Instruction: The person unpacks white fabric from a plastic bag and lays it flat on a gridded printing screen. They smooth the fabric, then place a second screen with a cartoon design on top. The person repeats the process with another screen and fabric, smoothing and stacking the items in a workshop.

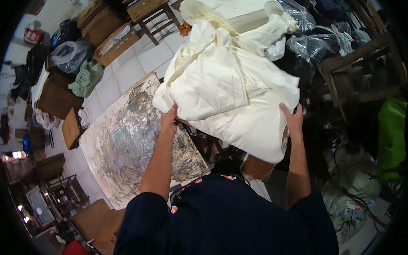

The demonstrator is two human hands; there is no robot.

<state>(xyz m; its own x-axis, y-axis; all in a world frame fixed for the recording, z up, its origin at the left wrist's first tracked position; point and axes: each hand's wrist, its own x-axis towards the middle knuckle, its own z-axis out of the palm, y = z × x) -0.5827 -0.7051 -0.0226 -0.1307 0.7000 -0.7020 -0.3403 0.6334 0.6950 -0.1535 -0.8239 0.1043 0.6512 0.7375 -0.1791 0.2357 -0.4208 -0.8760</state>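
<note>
A large heap of cream fabric (214, 78), loosely folded in several layers, spreads in front of me and reaches toward the far side. My left hand (169, 121) is closed on its near left corner. At the near right edge, my right hand (294, 121) grips the same fabric, thumb on top, with its other fingers partly hidden. Between my hands the near edge hangs in a slack, bulging fold. A roll of paler material (250, 22) lies across the far part of the heap.
Left of the fabric lies a flat board (131, 147) with a grey, blotchy, crusted surface. A wooden stool (149, 8) and a cardboard box (117, 43) stand farther off on the tiles. To the right are dark plastic bags (323, 46), a wooden frame (363, 70) and a pale sack (352, 186) with cables.
</note>
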